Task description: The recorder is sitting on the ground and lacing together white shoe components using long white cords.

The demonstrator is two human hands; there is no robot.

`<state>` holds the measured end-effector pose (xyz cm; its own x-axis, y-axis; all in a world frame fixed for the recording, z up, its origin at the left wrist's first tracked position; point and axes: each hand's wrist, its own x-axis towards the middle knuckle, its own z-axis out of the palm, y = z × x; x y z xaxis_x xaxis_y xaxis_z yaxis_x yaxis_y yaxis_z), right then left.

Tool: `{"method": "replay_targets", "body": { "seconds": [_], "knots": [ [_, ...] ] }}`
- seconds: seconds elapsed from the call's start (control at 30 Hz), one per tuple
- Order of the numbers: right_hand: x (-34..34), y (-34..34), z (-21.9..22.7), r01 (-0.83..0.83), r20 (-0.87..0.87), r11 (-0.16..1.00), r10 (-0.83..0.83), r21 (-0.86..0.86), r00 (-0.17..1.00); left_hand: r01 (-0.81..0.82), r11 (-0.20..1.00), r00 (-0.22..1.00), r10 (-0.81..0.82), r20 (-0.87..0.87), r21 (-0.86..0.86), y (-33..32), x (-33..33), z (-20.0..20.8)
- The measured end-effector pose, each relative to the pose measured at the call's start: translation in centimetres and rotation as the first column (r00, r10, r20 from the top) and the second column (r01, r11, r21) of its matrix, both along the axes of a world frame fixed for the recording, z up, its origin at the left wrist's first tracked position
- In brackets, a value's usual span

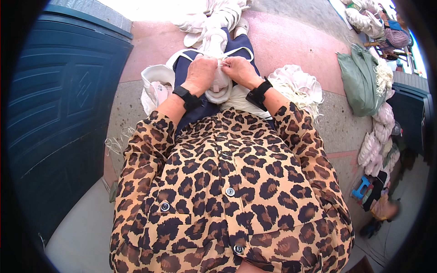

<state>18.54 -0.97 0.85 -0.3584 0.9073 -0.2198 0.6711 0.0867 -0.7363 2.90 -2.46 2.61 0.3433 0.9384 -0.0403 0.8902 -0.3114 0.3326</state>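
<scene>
Left hand [201,74] and right hand [241,71] nearly meeting over white shoe [221,83], knuckles up, both pinching white lace [249,51] lol. Green sack [362,82] off right, bulging, contents hidden.

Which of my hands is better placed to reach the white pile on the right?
Probably your right hand: the white pile lies on its side, nearer to it. Your left hand would have to cross over. Both look busy pinching thin white cord.
</scene>
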Motion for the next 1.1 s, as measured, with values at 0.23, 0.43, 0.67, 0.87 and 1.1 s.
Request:
{"method": "replay_targets", "body": {
  "seconds": [0.23, 0.43, 0.67, 0.87, 1.1],
  "knots": [
    [0.0, -0.1, -0.3, -0.009, 0.024, 0.999, 0.007, 0.053, 1.000, -0.012, 0.999, 0.955, 0.002, -0.296, -0.031, -0.3, -0.5, 1.6],
    [0.0, -0.2, -0.6, -0.015, 0.011, 0.999, 0.014, 0.042, 1.000, -0.021, 0.995, 0.958, -0.007, -0.286, -0.096, 0.2, -0.4, 1.6],
    [0.2, -0.2, -1.0, -0.036, -0.007, 0.999, 0.036, 0.028, 0.999, -0.106, 0.959, 0.994, 0.093, -0.062, -0.262, 1.4, -1.4, 0.6],
    [0.4, -0.2, -1.1, -0.051, -0.010, 0.999, 0.051, 0.006, 0.999, -0.018, 0.898, 0.982, 0.098, 0.161, -0.440, 1.9, -2.1, 0.5],
    [0.4, -0.5, -1.0, -0.046, 0.045, 0.999, 0.045, 0.021, 0.998, -0.112, 0.966, 0.985, 0.077, -0.155, -0.234, 1.0, -0.7, 1.3]
  ]
}}
